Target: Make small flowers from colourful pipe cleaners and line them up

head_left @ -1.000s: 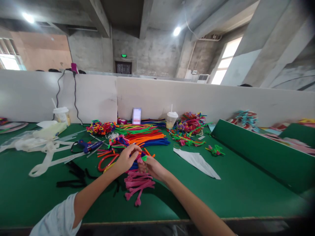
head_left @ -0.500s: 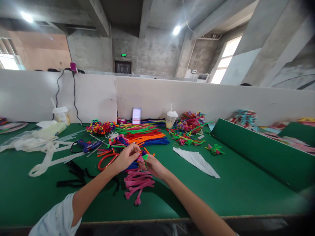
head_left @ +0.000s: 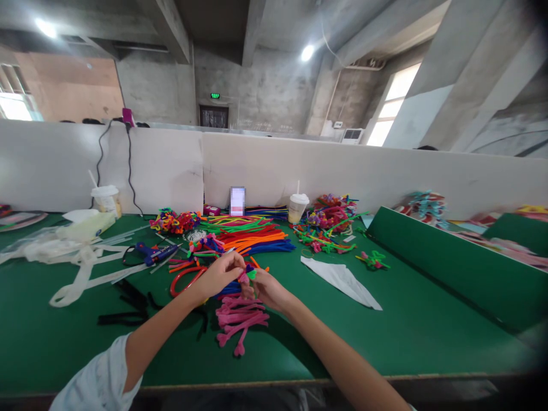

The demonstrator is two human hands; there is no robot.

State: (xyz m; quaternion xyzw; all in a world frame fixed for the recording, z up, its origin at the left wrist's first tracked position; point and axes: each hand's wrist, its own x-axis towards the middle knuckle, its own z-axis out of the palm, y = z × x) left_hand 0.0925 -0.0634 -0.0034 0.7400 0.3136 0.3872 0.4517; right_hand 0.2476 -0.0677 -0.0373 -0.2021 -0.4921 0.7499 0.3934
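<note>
Above the middle of the green table, my left hand [head_left: 222, 275] and my right hand [head_left: 268, 287] meet over a small bunch of pipe-cleaner hearts [head_left: 247, 275], pink, green and purple. Fingers of both hands are closed around it, and part of it is hidden behind them. Just below lies a pile of pink pipe cleaners [head_left: 240, 319] with heart-shaped ends. Blue pipe cleaners [head_left: 231, 290] show partly under my hands. Red-handled scissors [head_left: 182, 282], as far as their loop shows, lie beside my left wrist.
Orange pipe cleaners [head_left: 261, 240] and other colours are laid out behind my hands. A blue glue gun [head_left: 156, 253] and black pipe cleaners [head_left: 128, 305] lie left. A lidded cup [head_left: 298, 208] and phone [head_left: 237, 201] stand behind. White paper [head_left: 342, 281] and a green divider [head_left: 445, 268] are right.
Both hands stay in almost the same place. The bunch of hearts has turned very slightly between my fingers.
</note>
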